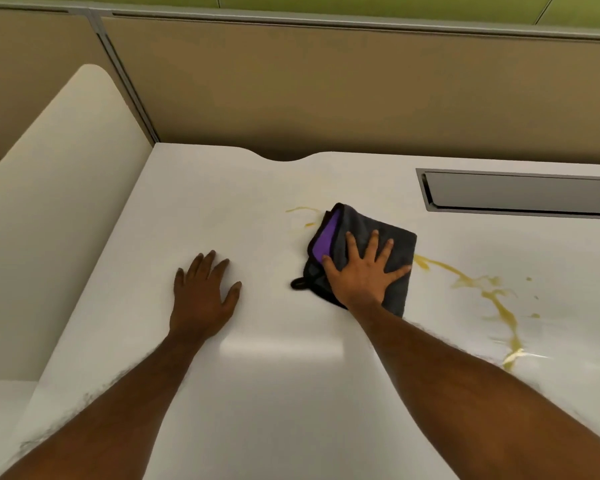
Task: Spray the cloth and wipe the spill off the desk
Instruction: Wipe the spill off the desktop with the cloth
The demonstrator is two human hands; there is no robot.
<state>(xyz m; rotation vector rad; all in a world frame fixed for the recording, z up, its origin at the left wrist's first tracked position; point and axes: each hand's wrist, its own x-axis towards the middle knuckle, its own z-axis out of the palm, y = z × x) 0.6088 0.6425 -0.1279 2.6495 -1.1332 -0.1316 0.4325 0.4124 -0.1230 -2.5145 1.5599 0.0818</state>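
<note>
Right hand (362,271): spread flat, palm down, pressing on the cloth (361,244) at centre frame, fingers fanned, pinching nothing.
Left hand (203,296): spread too, flat on the bare worktop (153,254) left of centre, bracing, holding nothing.
Cloth: dark grey, folded into a rough square, purple inner face peeking out along its left edge, a small loop at the lower left corner. Lying flat on the worktop, right in the middle of the spill.
Spill (492,292): yellow streaks, thin and smeary. A long trail runs from the cloth's right edge down to the lower right; a few short marks sit just above and left of the cloth.
Step, by my reckoning: wiping is on, with most of the mess not yet reached.
How to do it well: keep the palm flat and the pressure even, sweep right along the trail, then gather inward so nothing spreads. Turn to a clean fold once it soaks.
Sprayer: none in view.
</note>
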